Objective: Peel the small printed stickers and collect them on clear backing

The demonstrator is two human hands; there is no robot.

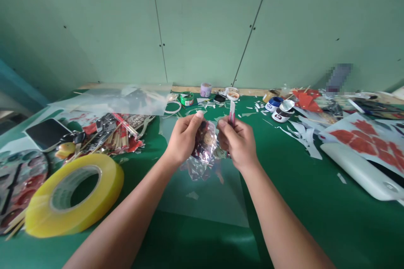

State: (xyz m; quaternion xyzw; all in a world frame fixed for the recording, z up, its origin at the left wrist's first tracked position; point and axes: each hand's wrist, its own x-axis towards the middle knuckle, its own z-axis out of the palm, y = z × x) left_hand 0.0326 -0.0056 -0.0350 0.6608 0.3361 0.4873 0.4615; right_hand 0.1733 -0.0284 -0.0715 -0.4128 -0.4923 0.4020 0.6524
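Note:
In front of my chest, my left hand (186, 138) pinches a crinkled clear plastic packet (204, 145) with dark, red and tan printed or enclosed contents. My right hand (239, 141) is closed on a slim pink tool (232, 115) with a pale flat upper end; its exact kind is unclear. The right fingertips are close to the packet's right edge, and I cannot tell whether they touch it. Below both hands, a translucent plastic sheet (211, 201) lies on the green table (303, 218).
A big yellow tape roll (110, 176), a paint palette (19, 189), a phone (47, 134) and piled sticks (123, 136) lie left. Paint jars (283, 112), paper scraps (311, 147), a white device (362, 168) and a red-painted sheet (362, 134) are right. A wall (202, 21) stands behind.

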